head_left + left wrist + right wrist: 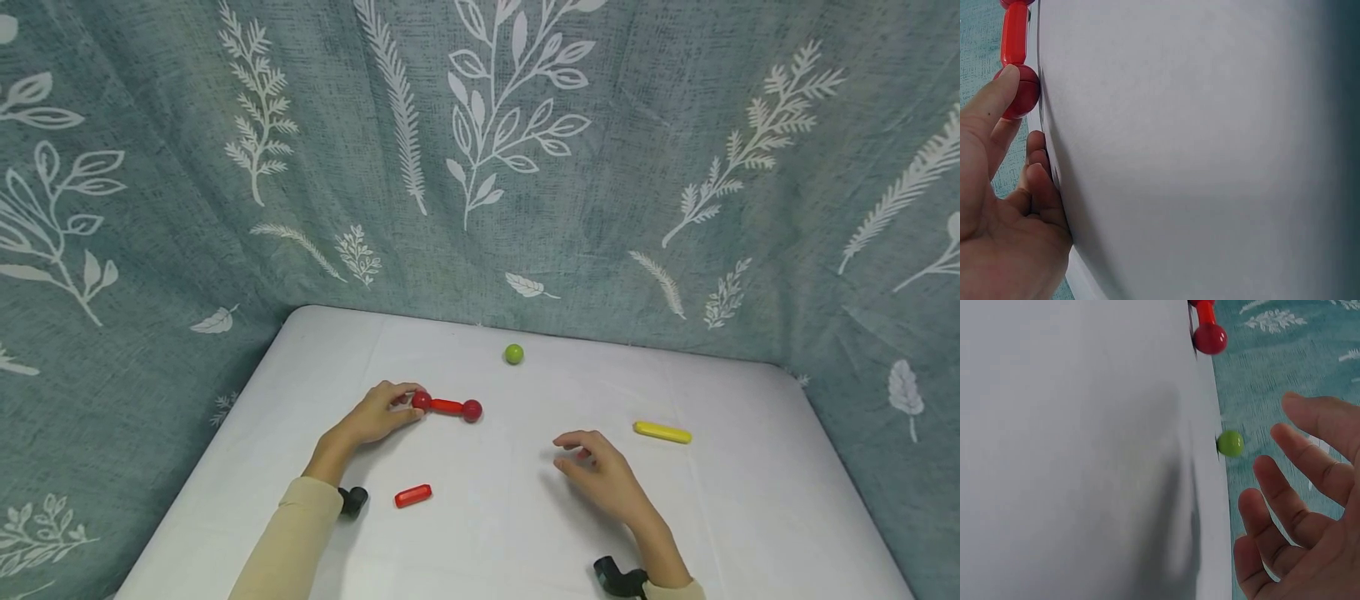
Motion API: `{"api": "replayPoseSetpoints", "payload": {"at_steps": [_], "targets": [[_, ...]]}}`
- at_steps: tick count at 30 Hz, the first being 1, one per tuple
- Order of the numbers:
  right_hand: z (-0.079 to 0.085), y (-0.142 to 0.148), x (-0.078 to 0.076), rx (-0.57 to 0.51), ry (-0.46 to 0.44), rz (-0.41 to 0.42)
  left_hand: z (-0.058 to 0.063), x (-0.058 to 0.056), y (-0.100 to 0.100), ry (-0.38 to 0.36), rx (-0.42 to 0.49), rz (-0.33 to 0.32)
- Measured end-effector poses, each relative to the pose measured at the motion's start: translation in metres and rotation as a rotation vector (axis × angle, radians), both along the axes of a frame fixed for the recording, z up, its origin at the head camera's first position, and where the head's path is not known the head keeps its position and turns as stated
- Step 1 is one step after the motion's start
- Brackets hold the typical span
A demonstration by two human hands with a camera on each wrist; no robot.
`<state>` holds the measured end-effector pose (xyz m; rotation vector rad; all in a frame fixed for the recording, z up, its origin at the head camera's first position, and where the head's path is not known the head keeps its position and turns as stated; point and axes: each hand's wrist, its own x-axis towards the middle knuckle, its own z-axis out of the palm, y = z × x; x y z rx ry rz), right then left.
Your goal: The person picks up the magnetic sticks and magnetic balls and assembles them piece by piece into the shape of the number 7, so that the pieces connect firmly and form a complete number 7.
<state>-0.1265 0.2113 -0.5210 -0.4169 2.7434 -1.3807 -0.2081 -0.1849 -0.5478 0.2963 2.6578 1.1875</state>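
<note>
My head camera looks down and forward over the table (525,517). Each wrist camera sits close behind my palm, facing along the fingers. Both wrist views share the red dumbbell (1016,56) at my left fingertips (1004,81).

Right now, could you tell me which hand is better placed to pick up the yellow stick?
Probably the right hand: it hovers open nearer the yellow stick, while the left hand touches the red dumbbell piece.
</note>
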Motion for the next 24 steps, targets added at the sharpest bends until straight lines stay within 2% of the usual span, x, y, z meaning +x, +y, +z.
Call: {"api": "replayPoseSetpoints", "payload": {"at_steps": [9, 24], "targets": [[0.006, 0.027, -0.004, 0.034, -0.017, -0.109, 0.001, 0.0, 0.0, 0.009, -0.007, 0.001], [0.004, 0.07, -0.008, 0.093, -0.021, -0.216, 0.0, 0.0, 0.001, 0.02, -0.003, 0.0]]}}
